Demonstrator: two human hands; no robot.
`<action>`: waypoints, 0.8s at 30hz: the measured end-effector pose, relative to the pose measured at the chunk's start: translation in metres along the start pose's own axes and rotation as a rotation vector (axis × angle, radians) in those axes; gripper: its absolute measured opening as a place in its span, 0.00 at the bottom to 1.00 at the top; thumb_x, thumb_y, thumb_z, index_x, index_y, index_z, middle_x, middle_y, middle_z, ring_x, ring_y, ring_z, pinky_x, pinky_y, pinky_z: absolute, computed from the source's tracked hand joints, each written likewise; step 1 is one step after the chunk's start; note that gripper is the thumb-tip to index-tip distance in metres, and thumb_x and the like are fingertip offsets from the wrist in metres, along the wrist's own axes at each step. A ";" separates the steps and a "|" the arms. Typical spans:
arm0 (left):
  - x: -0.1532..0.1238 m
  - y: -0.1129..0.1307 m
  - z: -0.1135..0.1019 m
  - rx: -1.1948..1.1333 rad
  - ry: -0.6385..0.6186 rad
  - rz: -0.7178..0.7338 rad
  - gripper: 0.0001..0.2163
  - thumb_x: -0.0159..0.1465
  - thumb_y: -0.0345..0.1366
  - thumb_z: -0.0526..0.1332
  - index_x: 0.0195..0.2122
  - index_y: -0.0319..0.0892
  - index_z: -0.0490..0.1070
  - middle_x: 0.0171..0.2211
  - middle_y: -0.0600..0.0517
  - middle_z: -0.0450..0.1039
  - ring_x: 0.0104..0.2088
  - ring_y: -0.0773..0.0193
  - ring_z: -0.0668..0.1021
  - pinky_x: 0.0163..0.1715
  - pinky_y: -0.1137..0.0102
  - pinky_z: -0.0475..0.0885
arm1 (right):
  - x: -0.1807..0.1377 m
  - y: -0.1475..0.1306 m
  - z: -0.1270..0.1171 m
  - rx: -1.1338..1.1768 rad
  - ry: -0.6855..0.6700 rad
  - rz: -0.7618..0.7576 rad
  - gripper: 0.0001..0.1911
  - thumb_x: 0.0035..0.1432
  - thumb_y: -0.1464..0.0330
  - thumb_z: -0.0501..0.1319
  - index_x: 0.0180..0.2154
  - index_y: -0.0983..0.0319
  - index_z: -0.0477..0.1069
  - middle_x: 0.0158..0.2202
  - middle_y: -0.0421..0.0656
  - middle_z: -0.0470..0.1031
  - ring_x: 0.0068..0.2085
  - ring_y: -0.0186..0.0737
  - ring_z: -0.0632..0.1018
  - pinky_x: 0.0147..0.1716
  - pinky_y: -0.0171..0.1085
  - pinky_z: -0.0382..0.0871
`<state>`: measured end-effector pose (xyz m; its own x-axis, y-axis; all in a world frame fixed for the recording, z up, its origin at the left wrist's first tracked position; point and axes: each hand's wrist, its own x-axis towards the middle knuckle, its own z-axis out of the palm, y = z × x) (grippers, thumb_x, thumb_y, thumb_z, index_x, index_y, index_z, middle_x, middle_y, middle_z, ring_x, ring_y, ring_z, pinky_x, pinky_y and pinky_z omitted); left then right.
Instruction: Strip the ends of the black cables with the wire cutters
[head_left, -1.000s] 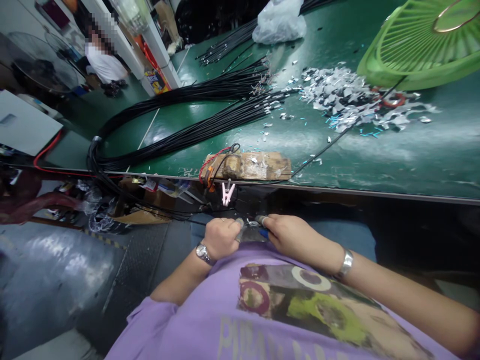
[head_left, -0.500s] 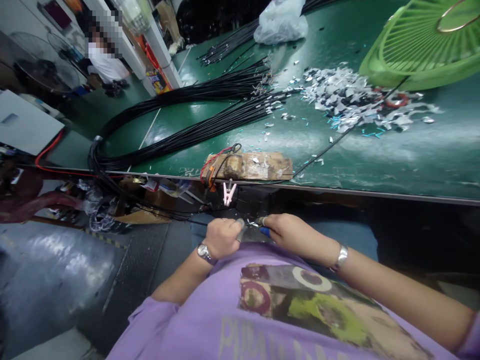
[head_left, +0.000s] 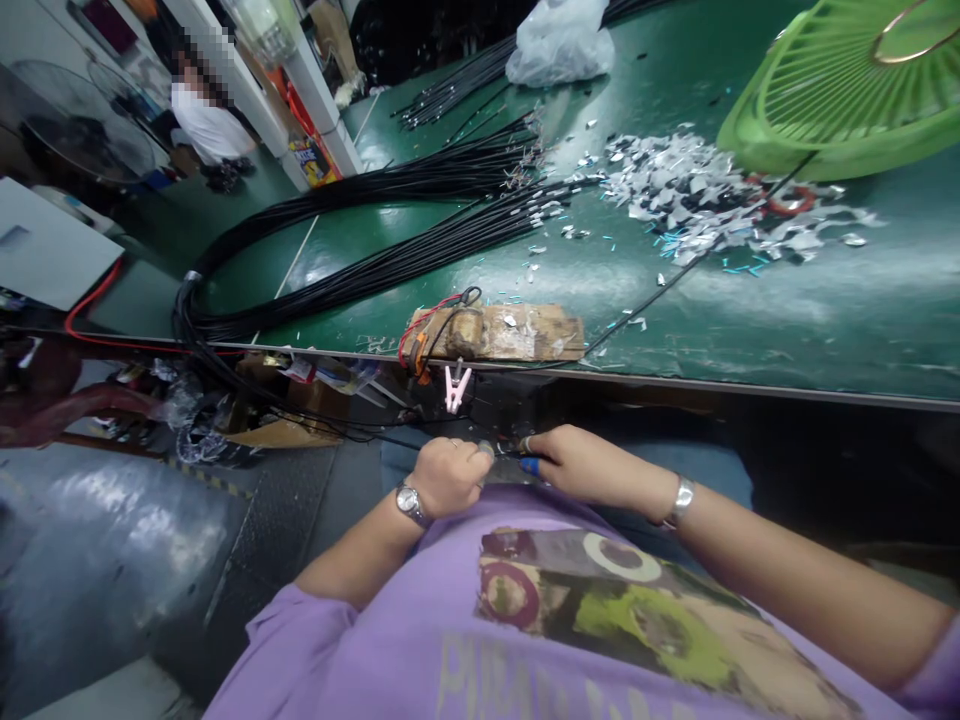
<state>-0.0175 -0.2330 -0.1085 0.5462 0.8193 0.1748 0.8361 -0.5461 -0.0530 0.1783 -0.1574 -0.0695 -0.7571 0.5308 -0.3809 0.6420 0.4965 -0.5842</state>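
Note:
Below the edge of the green table (head_left: pixel 825 310), both hands meet in front of my purple shirt. My left hand (head_left: pixel 448 474) is curled into a pinch, with a watch on its wrist. My right hand (head_left: pixel 576 463) is closed round a small tool with a blue handle tip (head_left: pixel 529 465). Between the fingertips lies a small metallic wire end (head_left: pixel 504 452), too small to make out. A thin black cable (head_left: pixel 375 432) leads in from the left toward my left hand. Just above the hands hangs a pink clip (head_left: pixel 456 386).
A wooden block (head_left: pixel 517 332) with red and black wires sits on the table edge. Long bundles of black cables (head_left: pixel 390 225) cross the table. Scraps of cut insulation (head_left: pixel 690 195), a green fan grille (head_left: pixel 847 85) and a plastic bag (head_left: pixel 559 42) lie farther back. A person stands far left.
My hands have drawn slightly closer together and my right hand has shifted a little up and left. Nothing else has moved.

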 end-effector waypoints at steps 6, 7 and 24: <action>0.001 -0.001 -0.001 0.002 0.049 0.048 0.08 0.53 0.29 0.55 0.32 0.41 0.72 0.20 0.50 0.68 0.24 0.63 0.71 0.23 0.67 0.58 | 0.003 0.003 0.000 0.053 -0.015 -0.001 0.12 0.56 0.73 0.52 0.27 0.63 0.74 0.24 0.44 0.77 0.23 0.34 0.71 0.24 0.31 0.58; 0.001 -0.001 -0.001 -0.003 0.071 0.059 0.08 0.53 0.29 0.55 0.32 0.41 0.72 0.20 0.50 0.68 0.23 0.63 0.71 0.23 0.67 0.57 | 0.004 0.003 0.000 0.051 -0.022 0.001 0.12 0.57 0.73 0.52 0.28 0.63 0.74 0.25 0.44 0.77 0.23 0.34 0.71 0.24 0.31 0.58; -0.001 -0.001 -0.001 -0.536 -0.017 -0.331 0.10 0.62 0.36 0.52 0.31 0.42 0.72 0.22 0.52 0.73 0.24 0.67 0.73 0.25 0.73 0.64 | 0.010 0.027 0.021 0.340 0.289 -0.086 0.11 0.55 0.66 0.54 0.33 0.64 0.72 0.29 0.44 0.75 0.30 0.39 0.73 0.30 0.36 0.67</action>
<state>-0.0185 -0.2336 -0.1079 0.2672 0.9602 0.0818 0.8210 -0.2713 0.5024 0.1855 -0.1532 -0.1037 -0.7098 0.6917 -0.1331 0.4656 0.3189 -0.8255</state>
